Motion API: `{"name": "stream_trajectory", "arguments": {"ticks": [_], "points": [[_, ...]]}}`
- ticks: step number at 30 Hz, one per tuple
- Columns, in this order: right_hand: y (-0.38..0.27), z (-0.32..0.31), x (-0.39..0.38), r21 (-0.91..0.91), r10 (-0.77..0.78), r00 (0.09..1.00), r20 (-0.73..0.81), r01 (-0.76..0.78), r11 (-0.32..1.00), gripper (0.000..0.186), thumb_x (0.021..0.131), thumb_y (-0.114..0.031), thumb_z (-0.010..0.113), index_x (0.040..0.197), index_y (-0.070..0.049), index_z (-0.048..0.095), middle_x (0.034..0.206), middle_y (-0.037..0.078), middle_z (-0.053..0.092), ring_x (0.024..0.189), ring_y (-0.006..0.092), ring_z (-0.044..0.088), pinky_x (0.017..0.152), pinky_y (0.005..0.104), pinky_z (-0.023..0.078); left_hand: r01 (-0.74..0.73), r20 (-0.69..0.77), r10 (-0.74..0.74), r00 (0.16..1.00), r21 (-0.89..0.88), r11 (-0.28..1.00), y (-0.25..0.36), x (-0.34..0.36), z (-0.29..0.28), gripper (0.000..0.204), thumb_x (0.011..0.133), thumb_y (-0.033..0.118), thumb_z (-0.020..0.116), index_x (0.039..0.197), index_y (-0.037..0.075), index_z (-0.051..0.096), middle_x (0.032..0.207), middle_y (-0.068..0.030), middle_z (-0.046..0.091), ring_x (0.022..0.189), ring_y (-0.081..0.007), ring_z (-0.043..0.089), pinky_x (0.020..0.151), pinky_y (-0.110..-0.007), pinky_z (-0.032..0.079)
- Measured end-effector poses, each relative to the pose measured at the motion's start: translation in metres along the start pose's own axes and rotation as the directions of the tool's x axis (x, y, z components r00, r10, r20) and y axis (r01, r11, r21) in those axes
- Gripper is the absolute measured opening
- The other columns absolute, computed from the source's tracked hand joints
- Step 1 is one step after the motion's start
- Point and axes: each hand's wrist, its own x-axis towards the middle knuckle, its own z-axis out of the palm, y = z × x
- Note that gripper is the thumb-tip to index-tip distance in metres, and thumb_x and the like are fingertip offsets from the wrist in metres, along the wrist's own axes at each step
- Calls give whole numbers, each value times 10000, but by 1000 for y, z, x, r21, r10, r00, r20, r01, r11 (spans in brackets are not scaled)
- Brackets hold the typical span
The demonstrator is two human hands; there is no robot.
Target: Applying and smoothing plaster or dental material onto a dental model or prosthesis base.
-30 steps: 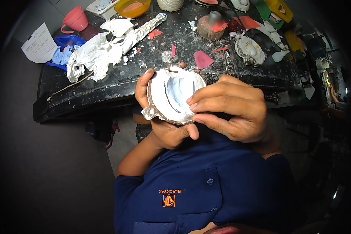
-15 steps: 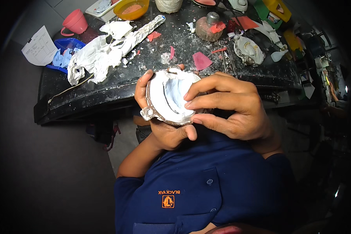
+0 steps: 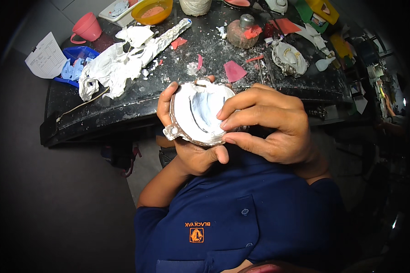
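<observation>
My left hand is closed around a dental flask half, a round metal ring packed with white plaster, tilted up before my chest. A curved hollow with a bluish-grey floor and a dark slit runs through the plaster. My right hand is bent over the flask's right side. Its fingertips press on the inner plaster wall while the thumb rests at the near rim; whether something small lies under them is hidden. On the bench at right lies another plaster-filled piece with an arch-shaped ridge.
The black bench is strewn with plaster crumbs. On it are crumpled white sheeting, a pink wax piece, a spirit burner, an orange bowl, a pink cup and a blue tray with a paper form.
My right fingertips have shifted slightly to the right along the hollow in the plaster. The flask half and my left hand have barely moved.
</observation>
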Motion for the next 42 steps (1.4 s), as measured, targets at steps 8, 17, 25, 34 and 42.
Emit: {"name": "stream_trajectory", "arguments": {"ticks": [8,17,25,34,42], "points": [[-1,-2,-1,-132,-93,995,30,96,987,197,738,-22,832,916,-29,750,938,107,745,767,190,671,648,282,480,73,-42,-76,996,-81,994,5,2,4,1384,617,506,924,1533,60,-12,1442,-233,404,1345,-337,470,1117,-470,392],[2,4,-2,-66,-118,993,-15,117,991,199,738,-23,830,918,-11,747,929,130,748,776,198,710,646,288,526,252,11,-255,967,-212,944,14,4,5,1378,618,541,910,1546,74,5,1447,-238,428,1336,-319,488,1122,-451,398],[1,7,-3,-83,-122,991,-46,118,990,168,763,-32,818,903,-1,730,935,101,748,762,242,723,672,317,580,293,21,-297,955,-248,923,18,8,7,1376,617,547,909,1549,77,12,1424,-229,450,1328,-336,507,1128,-462,399],[6,6,-8,-83,-140,989,-56,135,987,179,785,-56,805,931,1,719,949,116,740,788,264,726,696,338,584,289,-102,-286,953,11,957,10,-1,4,1394,593,738,830,1554,42,99,1372,-178,458,1285,-347,520,1103,-477,408],[9,3,-19,27,-227,971,-78,230,973,152,867,-74,739,974,16,681,1004,143,714,866,299,709,757,383,573,238,13,-238,971,-63,969,7,-1,18,1382,633,760,798,1566,25,93,1344,-143,454,1240,-303,520,1105,-460,391]]}}
